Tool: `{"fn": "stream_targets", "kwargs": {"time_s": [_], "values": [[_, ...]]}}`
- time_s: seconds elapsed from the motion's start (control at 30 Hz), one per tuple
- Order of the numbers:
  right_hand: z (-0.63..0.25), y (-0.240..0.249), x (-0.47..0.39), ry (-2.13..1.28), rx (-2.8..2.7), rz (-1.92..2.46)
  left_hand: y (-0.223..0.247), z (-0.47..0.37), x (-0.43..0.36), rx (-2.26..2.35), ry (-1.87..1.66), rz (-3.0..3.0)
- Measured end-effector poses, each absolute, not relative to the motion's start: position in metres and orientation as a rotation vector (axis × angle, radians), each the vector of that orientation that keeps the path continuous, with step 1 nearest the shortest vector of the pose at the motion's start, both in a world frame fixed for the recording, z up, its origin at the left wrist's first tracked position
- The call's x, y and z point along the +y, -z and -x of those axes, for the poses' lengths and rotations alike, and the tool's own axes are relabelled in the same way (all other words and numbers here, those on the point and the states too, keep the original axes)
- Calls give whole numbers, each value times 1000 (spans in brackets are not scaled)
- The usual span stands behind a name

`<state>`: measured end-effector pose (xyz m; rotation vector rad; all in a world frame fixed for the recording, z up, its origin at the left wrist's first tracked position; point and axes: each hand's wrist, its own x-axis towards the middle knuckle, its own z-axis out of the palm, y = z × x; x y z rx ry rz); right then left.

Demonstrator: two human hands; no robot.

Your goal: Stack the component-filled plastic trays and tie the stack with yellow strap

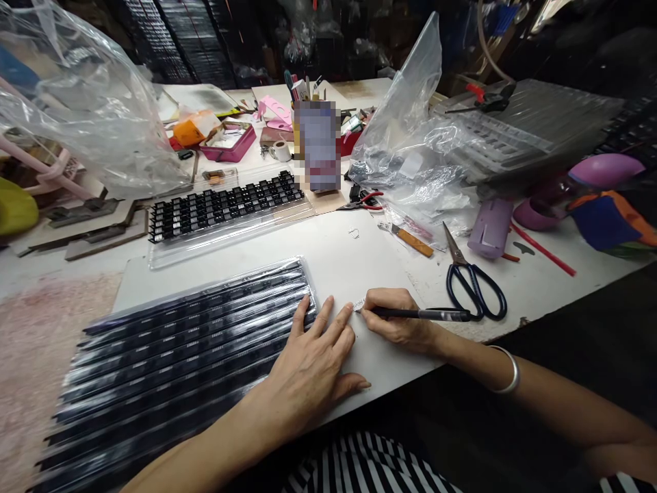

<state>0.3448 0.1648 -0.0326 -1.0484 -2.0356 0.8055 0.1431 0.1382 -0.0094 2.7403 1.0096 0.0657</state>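
The room (246, 48) behind is dark and crowded, with slatted black stacks at the back. Across the view runs a white table (534, 281), its left end stained reddish, its far side cluttered. A billowing clear bag (118, 130) fills the far left; stacked clear trays (544, 123) stand at the far right, with a crumpled clear bag (410, 154) beside them. Rows of black strips (179, 356) lie in the near-left foreground, overlapping a white sheet (374, 263). A smaller black-filled tray (226, 205) sits beyond. The left hand (313, 363) is spread open, reaching from the strips' edge onto the sheet. The right hand (397, 318) grips a black pen (418, 314), tip down at the sheet. Dark-handled scissors (469, 281) lie just beyond the pen; tiny handwriting (358, 304) shows between the hands.
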Motion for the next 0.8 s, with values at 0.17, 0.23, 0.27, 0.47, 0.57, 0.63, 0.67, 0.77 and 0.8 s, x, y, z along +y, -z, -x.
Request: {"fn": "stream_targets", "kwargs": {"time_s": [0.17, 0.23, 0.27, 0.47, 0.57, 0.63, 0.67, 0.77, 0.8], "values": [[-346, 33, 165, -806, -2027, 1055, 10, -142, 138, 1002, -104, -2745], [-346, 33, 165, -818, -2023, 1053, 10, -142, 138, 1005, -97, -2744], [-347, 33, 164, -821, -2026, 1053, 10, -142, 138, 1006, -92, -2742], [-346, 33, 164, -802, -2058, 1033, 10, -143, 139, 1001, -88, -2735], [-345, 32, 166, -795, -2053, 1038, 9, -143, 139, 1003, -62, -2726], [-345, 32, 166, -790, -2044, 1043, 9, -143, 139, 1007, -51, -2726], [-346, 31, 166, -788, -2040, 1041, 9, -143, 139, 1008, -48, -2727], [-346, 31, 165, -798, -2026, 1046, 10, -143, 138, 1005, -50, -2734], [-346, 31, 165, -805, -2019, 1052, 10, -143, 138, 1005, -51, -2735]]}}
